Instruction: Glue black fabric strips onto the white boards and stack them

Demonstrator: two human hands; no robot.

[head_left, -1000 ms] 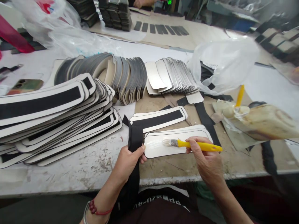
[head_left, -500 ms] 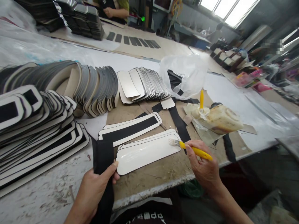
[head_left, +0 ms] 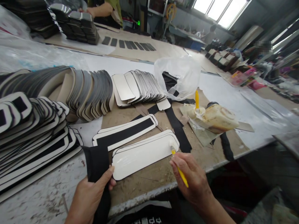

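My right hand (head_left: 193,177) grips a yellow-handled paintbrush (head_left: 181,178), its bristles pressed on the right end of a white, round-cornered panel (head_left: 142,157). The panel's surface is wet and glossy toward the left, and similar panels lie under it. At its left end my left hand (head_left: 93,193) pinches the edge, thumb on top and fingertips below. Black fabric strips (head_left: 97,165) hang past that hand; whether its palm also grips them I cannot tell. Just behind lies a white panel with a black strip on its face (head_left: 130,132).
At left stand stacked black-striped panels (head_left: 46,152) and a row of curved grey pieces (head_left: 91,93). Farther back are fanned white panels (head_left: 144,85) and a clear plastic bag (head_left: 189,74). A glue-stained container (head_left: 220,116) with an upright yellow handle (head_left: 197,99) sits right. Across the table a person's arm (head_left: 102,10) shows.
The brush has turned from pointing sideways to a steeper angle, its handle now toward me, and my right hand has come lower and left. My left hand keeps its hold on the panel.
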